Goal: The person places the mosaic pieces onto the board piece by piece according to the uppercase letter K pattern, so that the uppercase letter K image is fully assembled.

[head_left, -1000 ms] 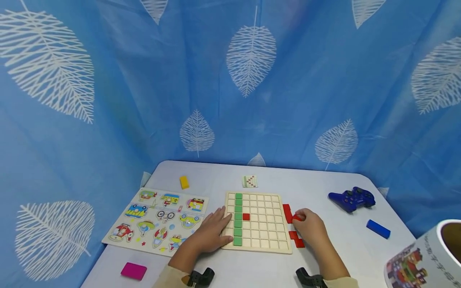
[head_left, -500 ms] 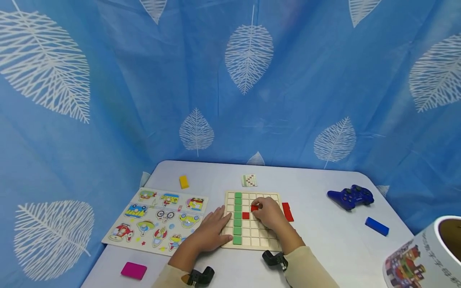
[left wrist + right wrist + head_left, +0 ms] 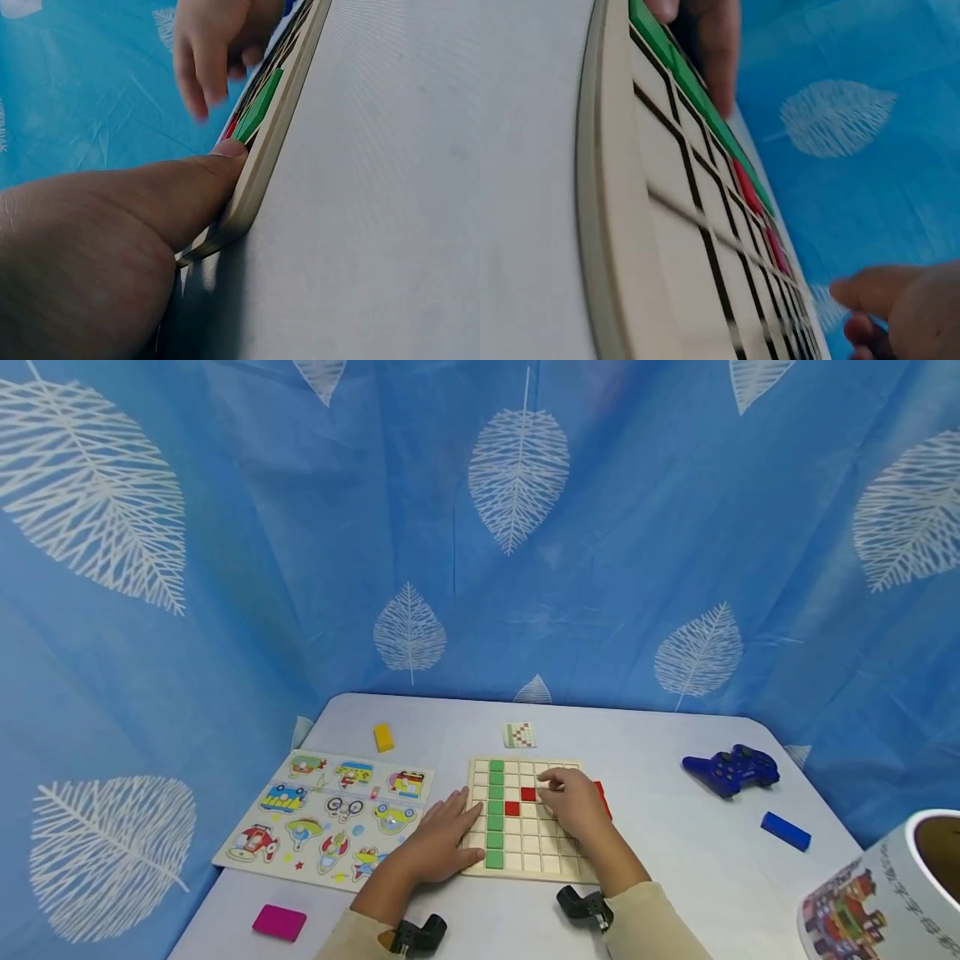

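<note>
1. At the middle of the white desk, between its left and right edges: one wooden grid board, flat; green tiles in a column near its left edge; two red tiles to the right of that column, corner to corner.
2. Left hand: fingers straight and spread, resting on the board's left edge, grasping nothing; covers some left-column cells.
3. Right hand: over the board's far right corner, thumb and forefinger slightly parted, nothing seen between them; hides several cells.
4. Beside the board's right edge: red pieces, partly behind the right hand.
5. Toward the desk's far edge: small pattern card, behind the board; yellow block, nearer the far left corner.
6. Along the desk's left edge: vehicle puzzle board, its near right corner under the left forearm; magenta block, nearer the viewer.
7. Toward the desk's right edge: blue game controller; blue block; printed white container, cut off by the frame.
8. Beyond the far edge: blue curtain, white leaf print.
</note>
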A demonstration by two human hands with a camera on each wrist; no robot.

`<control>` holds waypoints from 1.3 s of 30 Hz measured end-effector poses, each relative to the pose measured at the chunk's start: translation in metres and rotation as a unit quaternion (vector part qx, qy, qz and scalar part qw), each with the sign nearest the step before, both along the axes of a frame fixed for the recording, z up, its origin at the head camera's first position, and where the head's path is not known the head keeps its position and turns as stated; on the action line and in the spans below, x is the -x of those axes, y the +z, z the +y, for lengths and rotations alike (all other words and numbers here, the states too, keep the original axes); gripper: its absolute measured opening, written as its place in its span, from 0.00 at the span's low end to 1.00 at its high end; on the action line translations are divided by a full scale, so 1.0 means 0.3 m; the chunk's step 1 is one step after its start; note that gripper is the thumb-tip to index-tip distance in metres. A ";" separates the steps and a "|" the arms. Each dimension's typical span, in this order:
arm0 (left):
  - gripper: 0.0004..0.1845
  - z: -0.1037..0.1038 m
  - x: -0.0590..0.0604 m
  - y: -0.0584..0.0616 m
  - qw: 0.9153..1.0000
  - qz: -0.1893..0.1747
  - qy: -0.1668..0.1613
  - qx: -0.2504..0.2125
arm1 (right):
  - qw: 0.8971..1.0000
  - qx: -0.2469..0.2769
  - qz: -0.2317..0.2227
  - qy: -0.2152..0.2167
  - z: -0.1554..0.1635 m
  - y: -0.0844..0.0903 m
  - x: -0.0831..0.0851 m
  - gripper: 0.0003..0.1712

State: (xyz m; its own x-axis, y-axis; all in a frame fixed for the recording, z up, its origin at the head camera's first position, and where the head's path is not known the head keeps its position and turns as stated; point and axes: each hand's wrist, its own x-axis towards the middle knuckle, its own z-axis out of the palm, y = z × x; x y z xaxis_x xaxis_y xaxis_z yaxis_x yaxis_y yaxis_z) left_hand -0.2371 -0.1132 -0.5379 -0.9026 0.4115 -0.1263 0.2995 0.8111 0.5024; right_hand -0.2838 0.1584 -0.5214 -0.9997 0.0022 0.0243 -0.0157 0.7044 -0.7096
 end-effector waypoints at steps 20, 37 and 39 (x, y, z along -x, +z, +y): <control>0.45 -0.010 0.010 -0.019 1.000 0.000 -0.005 0.002 | 0.984 -0.105 -0.089 -0.111 0.307 -0.013 -0.081 0.25; 0.45 -0.012 0.004 -0.015 1.000 0.008 -0.004 -0.003 | 0.998 -0.059 0.006 0.036 0.042 0.017 0.073 0.12; 0.45 -0.009 0.004 -0.015 1.000 0.006 -0.005 -0.001 | 0.996 -0.076 0.008 0.038 0.017 0.007 0.085 0.08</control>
